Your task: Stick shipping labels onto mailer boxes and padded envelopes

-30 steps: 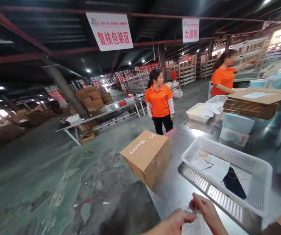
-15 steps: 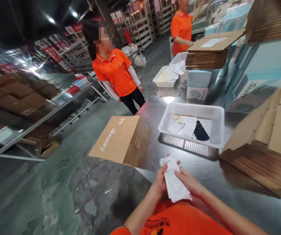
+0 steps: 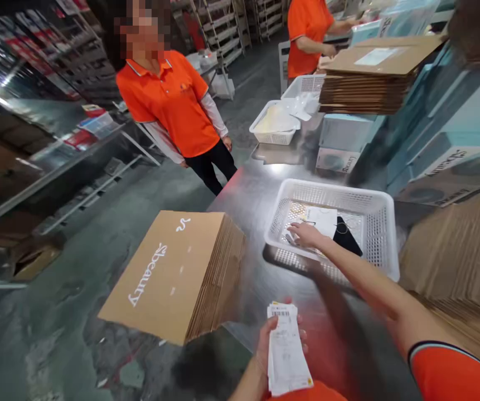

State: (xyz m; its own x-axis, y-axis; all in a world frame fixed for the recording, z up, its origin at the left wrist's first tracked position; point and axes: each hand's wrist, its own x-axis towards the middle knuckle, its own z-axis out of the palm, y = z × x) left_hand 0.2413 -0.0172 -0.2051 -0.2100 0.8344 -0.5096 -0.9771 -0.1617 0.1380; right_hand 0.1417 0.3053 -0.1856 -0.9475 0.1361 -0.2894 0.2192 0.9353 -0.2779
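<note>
Nearest the wearer, the left hand point(image 3: 262, 348) gripped a fanned stack of narrow white printed paper slips point(image 3: 287, 351), thumb pressed on the near-left edge, fingers curled behind, barcode end outward, above a bare grey metal table point(image 3: 257, 195). To the left, a thick stack of folded brown cardboard cartons point(image 3: 156, 273) with white lettering stood at the table edge. Further out, the right hand point(image 3: 304, 235) reached into a shallow white perforated plastic tray point(image 3: 338, 192), its fingers extended over the left end; whether they had closed on any paper there could not be told. Beside that hand in the tray lay a white rectangular paper sheet point(image 3: 325, 220) and a flat black item point(image 3: 347, 238) with a thin ring on it. In the inspector's judgement, a good pick called for fingertips kept low and a pinch on one paper edge, without dragging the sheet or the ring, while the left thumb kept the slips firm and their print uncovered. Beyond the tray stood a white plastic basket of pale papers point(image 3: 275, 136) and, farther off, two co-workers in orange shirts, one to the left point(image 3: 173, 103) and one behind the table point(image 3: 304, 39).
</note>
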